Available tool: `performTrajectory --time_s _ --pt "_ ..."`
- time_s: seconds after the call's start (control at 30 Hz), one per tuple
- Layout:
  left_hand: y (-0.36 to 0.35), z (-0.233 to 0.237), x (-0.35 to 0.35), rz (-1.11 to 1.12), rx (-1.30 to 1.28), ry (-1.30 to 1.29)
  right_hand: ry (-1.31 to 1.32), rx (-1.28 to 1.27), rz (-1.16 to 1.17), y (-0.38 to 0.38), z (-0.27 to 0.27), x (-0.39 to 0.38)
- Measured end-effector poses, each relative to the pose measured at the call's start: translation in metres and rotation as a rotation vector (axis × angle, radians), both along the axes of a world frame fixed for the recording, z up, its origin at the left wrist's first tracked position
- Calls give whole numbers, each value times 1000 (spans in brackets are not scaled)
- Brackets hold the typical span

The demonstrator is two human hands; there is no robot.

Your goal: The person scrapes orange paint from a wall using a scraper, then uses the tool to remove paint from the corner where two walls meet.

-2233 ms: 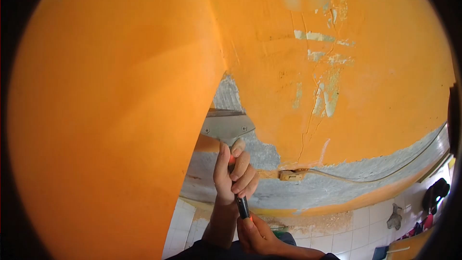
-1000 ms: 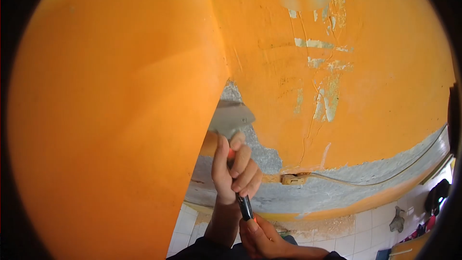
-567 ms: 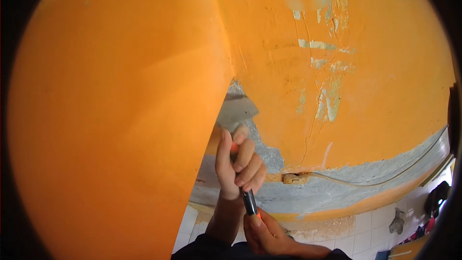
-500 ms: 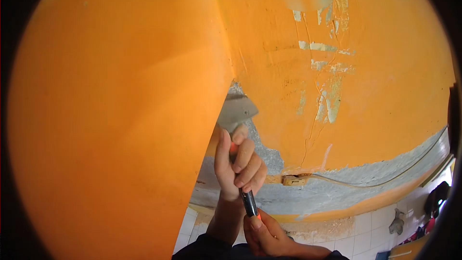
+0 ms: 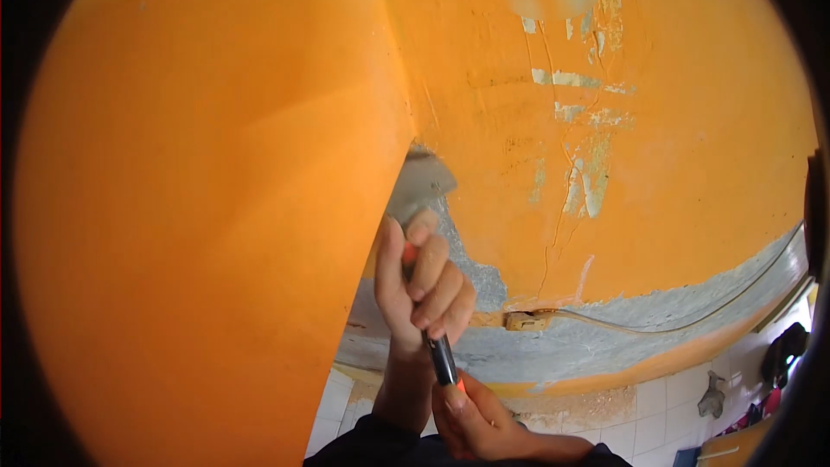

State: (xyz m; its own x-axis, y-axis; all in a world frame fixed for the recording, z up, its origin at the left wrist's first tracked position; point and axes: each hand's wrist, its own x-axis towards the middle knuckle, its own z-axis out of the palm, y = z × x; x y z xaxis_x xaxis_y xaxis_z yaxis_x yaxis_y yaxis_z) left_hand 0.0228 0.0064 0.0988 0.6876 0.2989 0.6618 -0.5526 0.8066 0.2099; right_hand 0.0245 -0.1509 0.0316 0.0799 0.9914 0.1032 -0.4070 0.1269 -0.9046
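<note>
A wide-bladed paint scraper (image 5: 424, 180) with a black and orange handle is in both my hands. My left hand (image 5: 428, 281) wraps round the upper handle, just below the metal blade. Lower down, my right hand (image 5: 480, 419) closes on the handle's end. The blade lies at the inner corner of the orange wall (image 5: 683, 164), over the top of a bare grey patch (image 5: 475, 272). Its left part is hidden behind the orange surface at left.
That orange surface (image 5: 199, 233) fills the left side, close to my hands. A socket box (image 5: 526, 321) with a cable (image 5: 640, 329) sits on the grey band right of them. Peeled strips (image 5: 571, 80) mark the wall above; white tiles (image 5: 653, 411) run below.
The scraper and both hands have shifted slightly up and left, with the blade nearer the top of the grey patch. Both grips stay the same.
</note>
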Motion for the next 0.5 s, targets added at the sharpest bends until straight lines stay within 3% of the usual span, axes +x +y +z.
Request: performTrajectory --time_s 0.5 --pt "-5 2 1 65 -28 -5 -60 -5 32 -10 15 10"
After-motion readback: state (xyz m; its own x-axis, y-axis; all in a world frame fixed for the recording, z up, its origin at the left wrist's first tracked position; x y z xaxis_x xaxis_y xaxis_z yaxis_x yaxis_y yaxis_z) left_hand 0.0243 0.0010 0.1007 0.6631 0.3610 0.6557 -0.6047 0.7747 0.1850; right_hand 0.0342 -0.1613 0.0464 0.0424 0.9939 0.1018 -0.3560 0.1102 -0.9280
